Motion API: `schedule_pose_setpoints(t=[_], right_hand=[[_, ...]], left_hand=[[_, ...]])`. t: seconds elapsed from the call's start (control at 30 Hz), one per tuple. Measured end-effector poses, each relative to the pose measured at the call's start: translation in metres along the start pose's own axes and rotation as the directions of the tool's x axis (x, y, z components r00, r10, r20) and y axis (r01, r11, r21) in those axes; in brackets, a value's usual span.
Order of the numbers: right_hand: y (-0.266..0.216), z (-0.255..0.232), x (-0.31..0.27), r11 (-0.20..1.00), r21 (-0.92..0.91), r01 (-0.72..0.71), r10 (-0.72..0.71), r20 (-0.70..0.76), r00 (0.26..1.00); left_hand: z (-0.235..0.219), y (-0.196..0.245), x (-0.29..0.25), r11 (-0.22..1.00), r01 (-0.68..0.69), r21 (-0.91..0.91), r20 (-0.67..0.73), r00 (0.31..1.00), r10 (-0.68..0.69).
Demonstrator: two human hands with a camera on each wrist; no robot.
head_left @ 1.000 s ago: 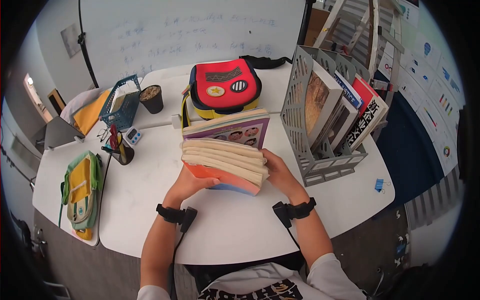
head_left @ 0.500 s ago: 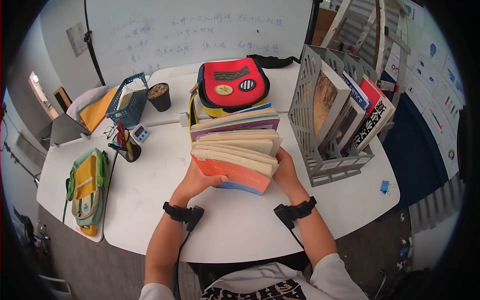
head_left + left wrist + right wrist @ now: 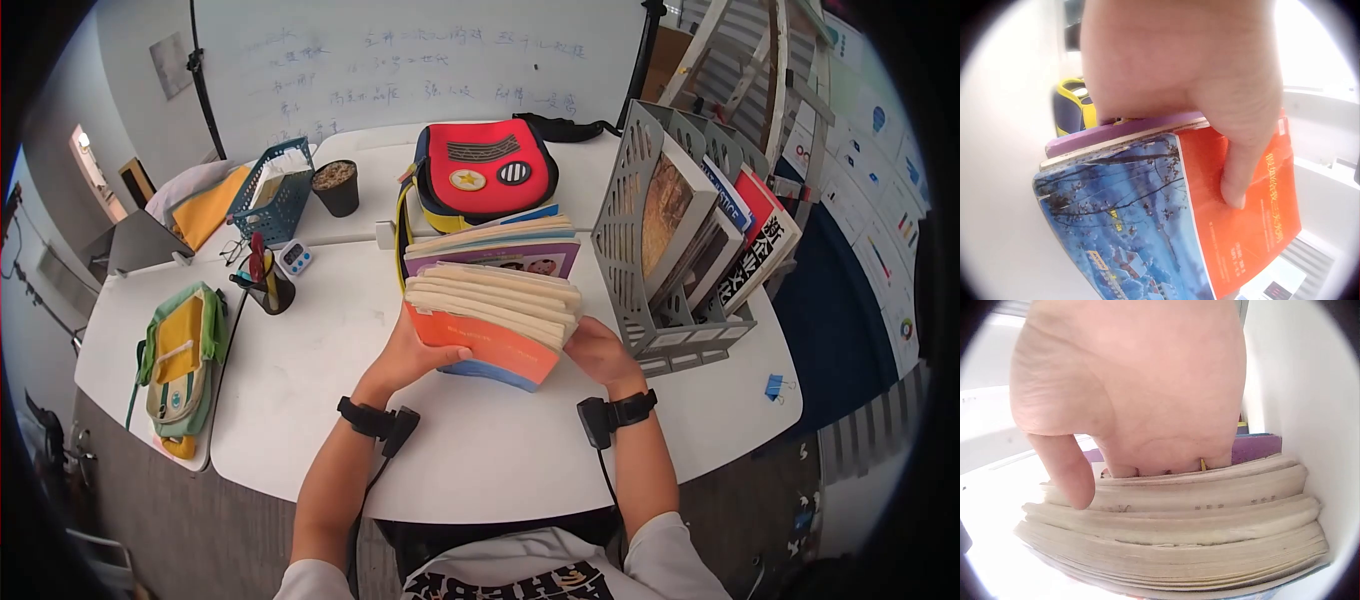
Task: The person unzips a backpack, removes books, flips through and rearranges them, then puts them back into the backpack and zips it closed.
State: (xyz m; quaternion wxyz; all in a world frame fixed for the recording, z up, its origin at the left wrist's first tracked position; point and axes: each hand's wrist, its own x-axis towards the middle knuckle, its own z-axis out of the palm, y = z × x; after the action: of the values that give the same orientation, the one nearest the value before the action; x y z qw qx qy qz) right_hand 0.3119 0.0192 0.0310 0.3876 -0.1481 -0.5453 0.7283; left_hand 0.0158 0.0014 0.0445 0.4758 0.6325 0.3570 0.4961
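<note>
Stack of books (image 3: pixel 495 320) tipped back down, fore-edges up again. Left grip (image 3: pixel 420 358) and right grip (image 3: pixel 600 352) clasp its opposite ends, fingers curled, above the desk (image 3: pixel 300 380).

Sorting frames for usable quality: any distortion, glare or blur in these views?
Head view: strong fisheye with a dark rim, but the stack of books stays sharp. Left wrist view: left hand soft, background washed out white. Right wrist view: right hand blurred up close, table overexposed.
</note>
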Motion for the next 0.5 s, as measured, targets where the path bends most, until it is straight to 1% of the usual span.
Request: schedule_pose_setpoints(t=[0.07, 0.13, 0.2, 0.23, 0.27, 0.3, 0.33, 0.4, 0.43, 0.5], right_hand=[[0.003, -0.004, 0.001, 1.000, -0.002, 0.012, -0.012, 0.017, 1.000], [0.006, -0.006, 0.004, 1.000, 0.002, 0.023, -0.023, 0.040, 0.999], [0.009, -0.007, 0.006, 1.000, 0.000, 0.029, -0.029, -0.004, 1.000], [0.008, -0.002, 0.008, 1.000, -0.001, 0.029, -0.029, -0.003, 1.000], [0.007, 0.008, 0.012, 0.997, -0.077, 0.009, -0.021, -0.156, 0.988], [0.007, 0.016, 0.016, 0.989, -0.149, -0.023, -0.024, -0.305, 0.952], [0.008, 0.022, 0.020, 0.989, -0.149, -0.024, -0.023, -0.305, 0.952], [0.011, 0.030, 0.025, 0.986, -0.146, 0.085, -0.140, -0.421, 0.896], [0.013, 0.027, 0.025, 0.986, -0.144, 0.086, -0.140, -0.425, 0.894], [0.016, 0.016, 0.022, 0.971, -0.188, 0.147, -0.221, -0.465, 0.857]], left_hand=[[0.001, 0.002, 0.000, 1.000, -0.016, -0.019, 0.003, 1.000, 0.016], [0.000, 0.003, -0.001, 1.000, 0.019, -0.008, 0.001, 1.000, -0.019], [0.000, 0.001, -0.002, 1.000, 0.016, -0.009, -0.004, 1.000, -0.016], [0.000, 0.000, -0.002, 1.000, 0.012, -0.011, -0.004, 1.000, -0.012], [0.000, 0.000, -0.001, 1.000, 0.010, -0.011, -0.005, 1.000, -0.010], [0.001, -0.001, -0.001, 1.000, -0.001, -0.011, -0.004, 1.000, 0.001], [0.001, -0.001, -0.001, 1.000, -0.012, -0.010, -0.002, 1.000, 0.011], [-0.001, 0.001, -0.001, 1.000, -0.011, 0.010, 0.009, 1.000, 0.011], [-0.001, 0.003, -0.001, 0.999, -0.011, 0.031, 0.024, 1.000, 0.011], [0.000, 0.007, 0.000, 1.000, 0.004, -0.005, 0.034, 0.999, -0.004]])
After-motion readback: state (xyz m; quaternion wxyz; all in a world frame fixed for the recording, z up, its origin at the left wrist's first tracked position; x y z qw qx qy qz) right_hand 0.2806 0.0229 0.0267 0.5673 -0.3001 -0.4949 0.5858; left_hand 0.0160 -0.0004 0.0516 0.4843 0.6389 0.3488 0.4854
